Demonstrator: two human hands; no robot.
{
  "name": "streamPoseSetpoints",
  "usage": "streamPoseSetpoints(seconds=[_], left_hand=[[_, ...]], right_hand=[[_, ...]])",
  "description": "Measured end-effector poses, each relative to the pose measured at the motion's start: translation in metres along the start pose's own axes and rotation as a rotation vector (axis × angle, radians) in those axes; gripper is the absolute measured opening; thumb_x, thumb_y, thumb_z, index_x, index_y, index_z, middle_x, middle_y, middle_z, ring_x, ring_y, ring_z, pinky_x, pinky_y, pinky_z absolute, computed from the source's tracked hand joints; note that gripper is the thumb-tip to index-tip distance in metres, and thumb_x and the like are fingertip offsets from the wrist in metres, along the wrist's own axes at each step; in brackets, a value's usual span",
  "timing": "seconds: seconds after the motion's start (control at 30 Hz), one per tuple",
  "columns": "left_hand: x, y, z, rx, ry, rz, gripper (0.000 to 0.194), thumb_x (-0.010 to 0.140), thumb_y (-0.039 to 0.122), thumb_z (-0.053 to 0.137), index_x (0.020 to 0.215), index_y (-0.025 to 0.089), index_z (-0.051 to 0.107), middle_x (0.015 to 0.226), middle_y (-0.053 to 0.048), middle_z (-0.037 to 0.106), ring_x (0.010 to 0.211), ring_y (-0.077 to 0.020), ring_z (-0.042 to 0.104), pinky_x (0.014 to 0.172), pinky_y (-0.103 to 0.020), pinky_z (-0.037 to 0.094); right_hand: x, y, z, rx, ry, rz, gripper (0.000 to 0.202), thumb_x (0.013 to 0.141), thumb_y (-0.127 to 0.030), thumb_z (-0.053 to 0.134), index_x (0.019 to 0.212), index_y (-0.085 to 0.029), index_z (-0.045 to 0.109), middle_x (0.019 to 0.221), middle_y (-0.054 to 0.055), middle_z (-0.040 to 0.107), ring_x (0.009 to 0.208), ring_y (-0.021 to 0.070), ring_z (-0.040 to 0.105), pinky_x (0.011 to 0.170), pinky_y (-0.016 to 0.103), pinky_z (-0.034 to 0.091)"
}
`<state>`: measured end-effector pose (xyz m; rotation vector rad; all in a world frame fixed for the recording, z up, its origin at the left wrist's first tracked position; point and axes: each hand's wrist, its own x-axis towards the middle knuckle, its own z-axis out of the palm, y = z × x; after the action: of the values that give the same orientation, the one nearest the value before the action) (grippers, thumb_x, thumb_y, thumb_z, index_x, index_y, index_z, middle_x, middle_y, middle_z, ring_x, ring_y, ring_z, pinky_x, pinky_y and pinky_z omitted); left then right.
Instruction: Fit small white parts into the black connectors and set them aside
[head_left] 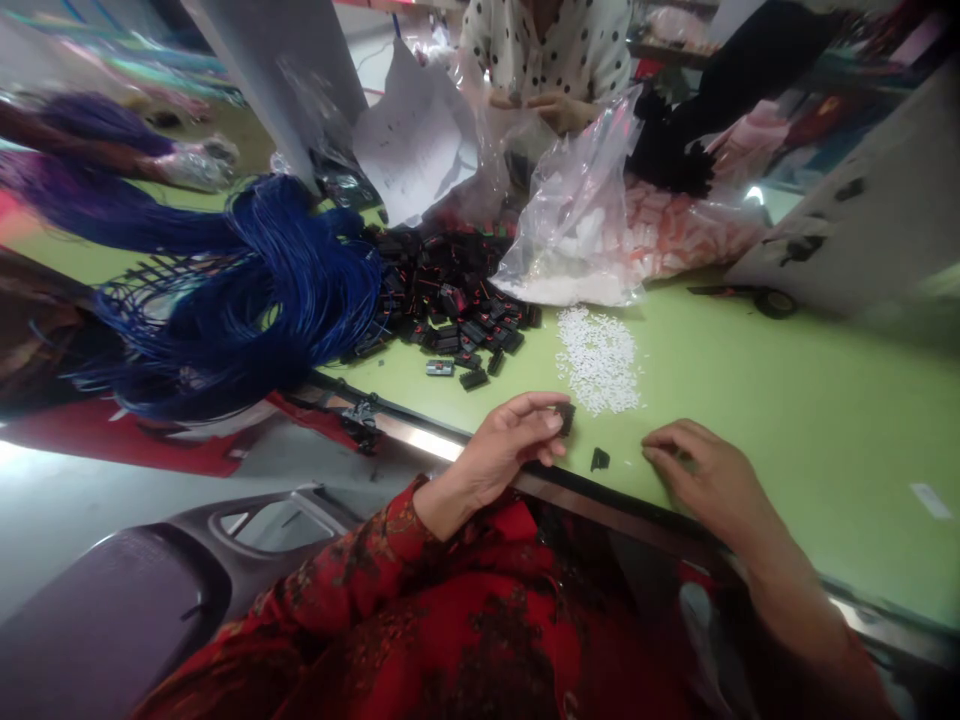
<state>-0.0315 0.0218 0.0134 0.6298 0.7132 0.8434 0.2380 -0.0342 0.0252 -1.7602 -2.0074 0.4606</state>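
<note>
My left hand (510,445) pinches a small black connector housing (565,417) between thumb and fingertips, just above the near edge of the green table (787,400). My right hand (705,475) rests on the table with its fingertips pressed down near tiny white bits; whether it holds one I cannot tell. A loose black piece (599,459) lies between the two hands. Just beyond them spreads a scatter of tiny white parts (598,358). Farther back is a heap of black connector housings (450,295).
A thick bundle of blue wires (255,290) lies at the left, purple wires (82,190) behind it. Clear plastic bags (600,220) of white and pink parts sit at the back. A person in a dotted top (551,50) works across the table. A grey chair (150,580) stands at my left.
</note>
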Motion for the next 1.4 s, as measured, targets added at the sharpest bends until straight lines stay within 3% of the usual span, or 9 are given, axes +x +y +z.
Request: streamPoseSetpoints(seconds=[0.17,0.5,0.67,0.9,1.07,1.17,1.23,1.3,1.4], left_hand=[[-0.001,-0.004,0.003,-0.005,-0.028,-0.033,0.043,0.075,0.034,0.089,0.112,0.017,0.074,0.071,0.0,0.07,0.064,-0.0114,0.067,0.06,-0.021,0.049],[0.0,-0.009,0.008,-0.066,-0.068,-0.07,0.041,0.074,0.035,0.089,0.107,0.016,0.072,0.076,0.0,0.07,0.058,-0.01,0.067,0.057,-0.02,0.05],[-0.001,-0.01,0.011,-0.055,-0.092,-0.057,0.044,0.075,0.036,0.089,0.108,0.016,0.069,0.079,-0.001,0.07,0.061,-0.0118,0.068,0.058,-0.022,0.051],[-0.005,-0.014,0.013,0.22,-0.06,0.139,0.033,0.079,0.035,0.085,0.102,0.015,0.071,0.087,-0.003,0.069,0.065,-0.0088,0.06,0.065,-0.024,0.049],[-0.009,-0.01,0.013,0.661,-0.179,0.433,0.024,0.091,0.025,0.07,0.112,0.016,0.074,0.096,-0.007,0.067,0.078,-0.0122,0.061,0.072,-0.026,0.05],[-0.009,-0.009,0.014,0.745,-0.246,0.568,0.026,0.091,0.022,0.067,0.116,0.018,0.075,0.1,-0.008,0.067,0.086,-0.0147,0.063,0.074,-0.026,0.052],[-0.009,-0.011,0.013,0.689,-0.21,0.519,0.026,0.088,0.023,0.072,0.113,0.017,0.075,0.098,-0.007,0.067,0.076,-0.0114,0.061,0.066,-0.023,0.051],[-0.008,-0.014,0.013,0.53,-0.142,0.374,0.028,0.083,0.026,0.08,0.108,0.015,0.075,0.091,-0.005,0.067,0.067,-0.0079,0.058,0.061,-0.02,0.049],[-0.006,-0.018,0.013,0.226,-0.074,0.179,0.037,0.073,0.028,0.09,0.104,0.013,0.073,0.083,-0.003,0.07,0.069,-0.0094,0.065,0.068,-0.022,0.053]], right_hand=[[-0.004,0.0,-0.001,0.074,-0.138,-0.023,0.016,0.096,-0.033,0.062,0.086,-0.024,0.07,0.09,0.004,0.072,0.079,0.0194,0.068,0.071,0.033,0.055],[-0.006,-0.011,0.02,-0.138,-0.009,-0.166,0.014,0.094,-0.02,0.053,0.081,-0.023,0.058,0.079,0.002,0.062,0.074,0.0202,0.058,0.07,0.034,0.044],[-0.004,-0.017,0.02,0.017,0.029,-0.061,0.016,0.097,-0.026,0.054,0.082,-0.023,0.058,0.079,0.001,0.06,0.072,0.0184,0.057,0.068,0.032,0.044],[-0.003,-0.039,0.017,0.542,0.087,0.075,0.013,0.097,-0.03,0.059,0.086,-0.023,0.062,0.08,-0.001,0.061,0.07,0.0153,0.057,0.066,0.028,0.05],[0.004,-0.048,0.016,0.693,0.123,-0.067,0.007,0.096,-0.022,0.062,0.09,-0.024,0.063,0.092,0.001,0.065,0.087,0.0161,0.063,0.079,0.029,0.053],[0.006,-0.051,0.015,0.669,0.113,-0.131,0.008,0.097,-0.019,0.061,0.092,-0.024,0.063,0.094,0.002,0.065,0.091,0.0162,0.063,0.083,0.03,0.053],[0.006,-0.052,0.015,0.646,0.117,-0.135,0.008,0.097,-0.018,0.062,0.093,-0.024,0.063,0.095,0.002,0.066,0.091,0.0161,0.063,0.082,0.03,0.053],[0.004,-0.054,0.016,0.645,0.124,-0.125,0.008,0.096,-0.017,0.062,0.093,-0.024,0.064,0.095,0.002,0.067,0.09,0.0159,0.064,0.082,0.03,0.054],[0.002,-0.057,0.019,0.687,0.148,-0.106,0.01,0.097,-0.016,0.061,0.093,-0.025,0.064,0.094,0.001,0.067,0.09,0.0152,0.064,0.082,0.029,0.054]])
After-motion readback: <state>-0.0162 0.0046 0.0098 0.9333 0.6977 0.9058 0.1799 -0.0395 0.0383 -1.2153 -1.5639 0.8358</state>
